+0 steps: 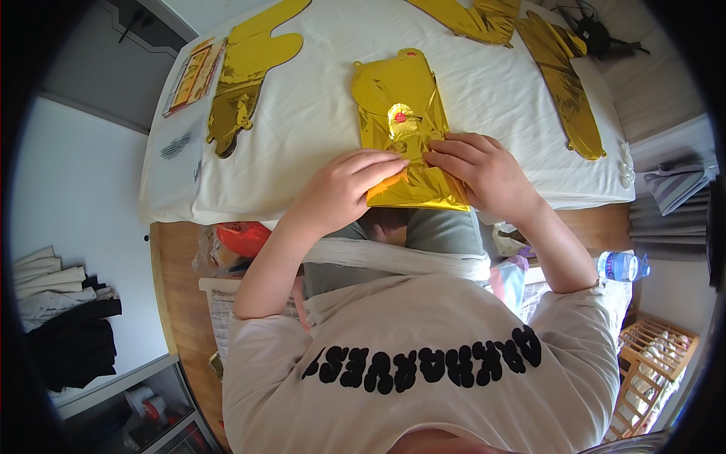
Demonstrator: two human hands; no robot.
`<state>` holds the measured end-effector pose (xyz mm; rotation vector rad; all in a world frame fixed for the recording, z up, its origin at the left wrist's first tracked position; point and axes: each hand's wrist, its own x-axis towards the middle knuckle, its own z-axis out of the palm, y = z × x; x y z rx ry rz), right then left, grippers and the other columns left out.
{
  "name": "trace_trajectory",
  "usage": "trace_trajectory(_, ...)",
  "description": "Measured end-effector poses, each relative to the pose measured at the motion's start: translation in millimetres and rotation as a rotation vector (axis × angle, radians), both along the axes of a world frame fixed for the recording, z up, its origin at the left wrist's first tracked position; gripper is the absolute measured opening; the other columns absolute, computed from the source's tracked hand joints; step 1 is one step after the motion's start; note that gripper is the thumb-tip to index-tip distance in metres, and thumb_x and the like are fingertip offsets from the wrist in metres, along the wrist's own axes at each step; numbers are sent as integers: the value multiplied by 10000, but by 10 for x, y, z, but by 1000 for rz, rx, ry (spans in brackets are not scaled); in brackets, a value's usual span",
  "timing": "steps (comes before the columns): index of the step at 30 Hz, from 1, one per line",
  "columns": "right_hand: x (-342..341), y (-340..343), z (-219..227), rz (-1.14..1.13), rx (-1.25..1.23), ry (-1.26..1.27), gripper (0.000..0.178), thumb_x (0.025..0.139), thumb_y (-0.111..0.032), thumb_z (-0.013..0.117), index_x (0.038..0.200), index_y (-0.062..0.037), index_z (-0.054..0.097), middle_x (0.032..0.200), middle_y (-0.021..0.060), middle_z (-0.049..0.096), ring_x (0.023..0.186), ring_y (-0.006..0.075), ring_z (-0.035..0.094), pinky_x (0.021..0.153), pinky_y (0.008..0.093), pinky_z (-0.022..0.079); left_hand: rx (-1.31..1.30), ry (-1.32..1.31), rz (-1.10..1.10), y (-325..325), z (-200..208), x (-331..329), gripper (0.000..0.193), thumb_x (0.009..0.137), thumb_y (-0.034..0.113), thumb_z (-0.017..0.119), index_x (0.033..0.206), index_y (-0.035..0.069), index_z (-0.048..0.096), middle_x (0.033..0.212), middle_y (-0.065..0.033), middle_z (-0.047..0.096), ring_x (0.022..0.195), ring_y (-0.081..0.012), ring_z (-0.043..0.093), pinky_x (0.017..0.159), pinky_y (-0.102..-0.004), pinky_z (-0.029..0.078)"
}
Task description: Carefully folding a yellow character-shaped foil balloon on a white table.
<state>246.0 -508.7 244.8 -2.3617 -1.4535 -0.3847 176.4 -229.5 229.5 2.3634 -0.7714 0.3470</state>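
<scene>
A gold foil balloon (393,83), flat and creased, lies at the middle of the white-covered table, its near end folded and reaching the front edge. A red dot on a pale patch (401,118) shows on its middle. My left hand (352,180) is closed on the foil's left side, fingers together and pointing inward. Over the right side bend the fingers of my right hand (480,168), closed on the foil close to the left fingertips. Both thumbs are largely hidden.
More flat gold foil balloons lie at the table's far left (253,60), far back (484,19) and right (563,87). A printed packet (195,76) rests at the left edge, a black cord (594,34) at the back right. A water bottle (622,266) is beside my right elbow.
</scene>
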Motion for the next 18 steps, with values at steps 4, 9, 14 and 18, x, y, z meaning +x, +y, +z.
trace_trajectory(4, 10, 6, 2, 4, -33, -4, 363, 894, -186, 714, 1254, -137, 715, 1273, 54, 690, 1203, 291, 633, 1016, 412, 522, 52, -17, -4, -4, 7, 4, 492, 836, -70, 642, 1285, 123, 701, 1281, -64, 690, 1173, -273, 662, 994, -396, 558)
trace_trajectory(9, -9, 25, 22, 5, 23, 20, 328, 903, -212, 717, 1222, -136, 736, 1271, 51, 691, 1178, 293, 647, 994, 418, 532, 40, 38, -11, -7, 28, 11, 483, 866, -41, 675, 1330, 94, 673, 1328, -69, 662, 1209, -274, 645, 1009, -383, 552)
trace_trajectory(14, 43, 30, 32, 25, 27, 11, 320, 919, -214, 709, 1220, -109, 724, 1187, 63, 724, 1137, 294, 669, 974, 422, 537, 2, 156, -6, 9, 54, 28, 530, 859, -55, 668, 1365, 99, 642, 1376, -66, 644, 1221, -285, 642, 1012, -397, 550)
trace_trajectory(18, 115, 21, 50, 50, 69, 68, 307, 907, -191, 718, 1197, -90, 716, 1131, 93, 738, 1079, 308, 691, 947, 430, 544, -18, 201, -13, 36, 89, 31, 578, 846, -52, 676, 1399, 105, 614, 1401, -76, 637, 1241, -300, 632, 1025, -408, 543)
